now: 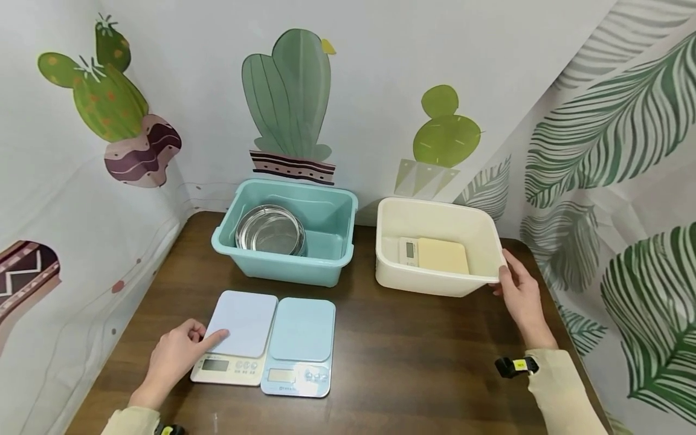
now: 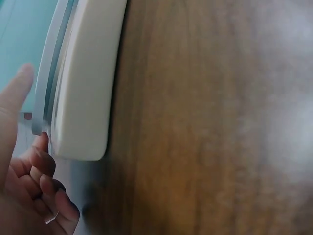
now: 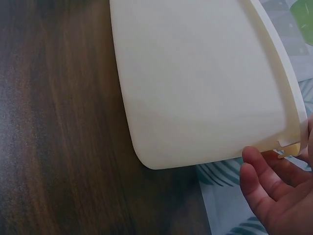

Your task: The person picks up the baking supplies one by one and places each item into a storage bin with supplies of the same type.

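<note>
white scale (image 1: 255, 329) w/ lilac plate (image 1: 243, 314), grey display (image 1: 215, 365) & round btns (image 1: 246, 365) is on desk (image 1: 408, 356), next to blue scale (image 1: 301, 329); l. hand (image 1: 179, 349) pinches the lilac edge. r. hand (image 1: 521, 293), fingers (image 3: 254, 188) bent, holds rim of cream bin (image 1: 418, 281). head view shows yellow scale (image 1: 443, 256) inside; r. wrist view, only bin's outside. btn print too small to read.

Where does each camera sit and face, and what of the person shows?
Head: worn on the head, facing forward and down over the table; left hand, right hand and sleeves show.
Left wrist: worn there, facing the side of the white kitchen scale; left hand partly shows.
Right wrist: worn there, facing the outer wall of the cream storage bin; right hand partly shows.
Shared: head and right wrist both show the bin.
</note>
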A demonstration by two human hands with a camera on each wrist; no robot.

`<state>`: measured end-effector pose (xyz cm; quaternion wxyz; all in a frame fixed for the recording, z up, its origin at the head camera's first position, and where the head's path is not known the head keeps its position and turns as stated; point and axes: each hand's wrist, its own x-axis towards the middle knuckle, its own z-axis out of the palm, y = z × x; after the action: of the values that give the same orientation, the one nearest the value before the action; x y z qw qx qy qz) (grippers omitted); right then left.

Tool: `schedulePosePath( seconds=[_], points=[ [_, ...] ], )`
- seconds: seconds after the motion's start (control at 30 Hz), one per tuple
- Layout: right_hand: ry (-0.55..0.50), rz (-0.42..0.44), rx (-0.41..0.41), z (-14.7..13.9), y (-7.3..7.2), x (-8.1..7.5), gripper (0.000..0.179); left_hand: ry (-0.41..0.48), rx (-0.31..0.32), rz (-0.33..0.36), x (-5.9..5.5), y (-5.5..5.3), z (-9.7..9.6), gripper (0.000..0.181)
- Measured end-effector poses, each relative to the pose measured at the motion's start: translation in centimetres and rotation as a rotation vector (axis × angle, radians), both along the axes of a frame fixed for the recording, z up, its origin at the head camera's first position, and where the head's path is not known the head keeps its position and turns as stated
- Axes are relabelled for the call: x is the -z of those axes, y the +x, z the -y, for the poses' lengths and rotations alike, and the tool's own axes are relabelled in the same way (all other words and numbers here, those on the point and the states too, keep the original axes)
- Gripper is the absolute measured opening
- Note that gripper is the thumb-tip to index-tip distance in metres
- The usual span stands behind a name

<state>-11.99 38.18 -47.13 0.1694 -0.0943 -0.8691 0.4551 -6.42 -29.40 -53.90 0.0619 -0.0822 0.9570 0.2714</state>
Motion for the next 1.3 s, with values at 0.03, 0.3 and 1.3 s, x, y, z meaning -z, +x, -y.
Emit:
schedulePosePath(
  seconds=[0.03,0.3,1.3],
  points=[
    [0.004,0.003,0.003,0.0,-0.1,0.0,0.047,0.003,0.004,0.005,-0.1,0.0,0.0,0.065],
    [0.023,0.02,-0.003,0.0,-0.2,0.1,0.049,0.053,0.0,-0.008,-0.3,-0.1,0.2,0.06],
    [0.01,-0.003,-0.007,0.2,0.2,-0.1,0.048,0.186,0.09,0.085,-2.0,0.0,0.6,0.04]
  ],
)
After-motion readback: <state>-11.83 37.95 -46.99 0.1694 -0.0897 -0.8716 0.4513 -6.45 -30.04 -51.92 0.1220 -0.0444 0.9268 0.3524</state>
